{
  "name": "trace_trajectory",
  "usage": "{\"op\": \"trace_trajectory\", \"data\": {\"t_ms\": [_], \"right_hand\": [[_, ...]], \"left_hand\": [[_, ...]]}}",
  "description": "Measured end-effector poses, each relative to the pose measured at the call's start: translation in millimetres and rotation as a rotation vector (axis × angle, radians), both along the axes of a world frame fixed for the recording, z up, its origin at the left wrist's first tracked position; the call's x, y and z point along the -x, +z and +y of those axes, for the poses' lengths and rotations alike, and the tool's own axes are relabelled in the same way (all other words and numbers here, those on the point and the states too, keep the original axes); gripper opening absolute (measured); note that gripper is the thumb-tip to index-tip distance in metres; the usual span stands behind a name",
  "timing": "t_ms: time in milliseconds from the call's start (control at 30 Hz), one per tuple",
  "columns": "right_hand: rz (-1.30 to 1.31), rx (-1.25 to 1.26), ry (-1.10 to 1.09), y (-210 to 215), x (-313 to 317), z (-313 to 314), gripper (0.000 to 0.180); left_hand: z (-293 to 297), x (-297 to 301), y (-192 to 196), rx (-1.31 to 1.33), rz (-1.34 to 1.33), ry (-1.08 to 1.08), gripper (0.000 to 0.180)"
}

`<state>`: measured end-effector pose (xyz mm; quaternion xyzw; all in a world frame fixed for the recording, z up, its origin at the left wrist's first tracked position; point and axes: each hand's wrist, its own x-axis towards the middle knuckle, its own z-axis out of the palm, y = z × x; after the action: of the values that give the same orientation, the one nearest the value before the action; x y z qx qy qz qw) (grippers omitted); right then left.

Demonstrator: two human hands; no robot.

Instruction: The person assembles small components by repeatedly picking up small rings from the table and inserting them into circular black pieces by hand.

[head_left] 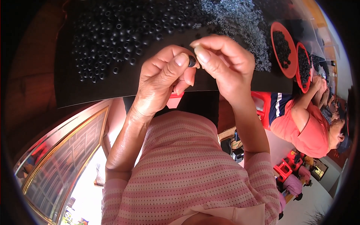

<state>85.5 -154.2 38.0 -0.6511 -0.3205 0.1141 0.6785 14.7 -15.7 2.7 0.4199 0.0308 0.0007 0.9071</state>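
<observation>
My left hand [161,78] and my right hand [223,62] meet above the front edge of a black work surface [93,90]. A small black ring-shaped piece [192,61] is pinched between them, held by my left thumb and fingers with my right thumb and forefinger pressed on its other side. Behind my left hand lies a heap of thick black rings [112,33]. A heap of thinner dark rings [240,22] lies behind my right hand.
Two orange-red dishes [278,30] [300,47] holding black pieces sit at the right of the surface. Another person in a coral shirt [309,131] works there, a hand near the dishes. Red stools [285,168] stand on the floor below.
</observation>
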Motion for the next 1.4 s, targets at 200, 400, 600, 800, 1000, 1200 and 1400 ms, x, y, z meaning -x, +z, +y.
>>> {"op": "trace_trajectory", "data": {"t_ms": [200,400,600,800,1000,1200,1400], "right_hand": [[0.413,-0.189,0.238,-6,-13,-3,0.007],[-0.102,0.121,-0.007,6,2,2,0.003],[-0.777,0.111,-0.127,-14,3,3,0.030],[-0.575,0.212,-0.068,-1,-7,-16,0.036],[-0.602,0.118,-0.006,-8,-3,-12,0.030],[-0.584,0.198,-0.006,-1,5,-25,0.028],[-0.540,0.187,0.071,-5,5,-29,0.027]], "left_hand": [[-1,0,-1,-0.012,-0.034,0.010,0.026],[1,1,0,0.060,0.000,0.025,0.026],[0,-3,-2,0.080,0.007,0.062,0.028],[2,-1,-3,0.015,-0.020,-0.008,0.029],[3,3,-1,-0.125,0.012,-0.087,0.032],[1,3,8,-0.294,-0.047,-0.235,0.032],[4,15,10,-0.226,-0.052,-0.229,0.027]]}}
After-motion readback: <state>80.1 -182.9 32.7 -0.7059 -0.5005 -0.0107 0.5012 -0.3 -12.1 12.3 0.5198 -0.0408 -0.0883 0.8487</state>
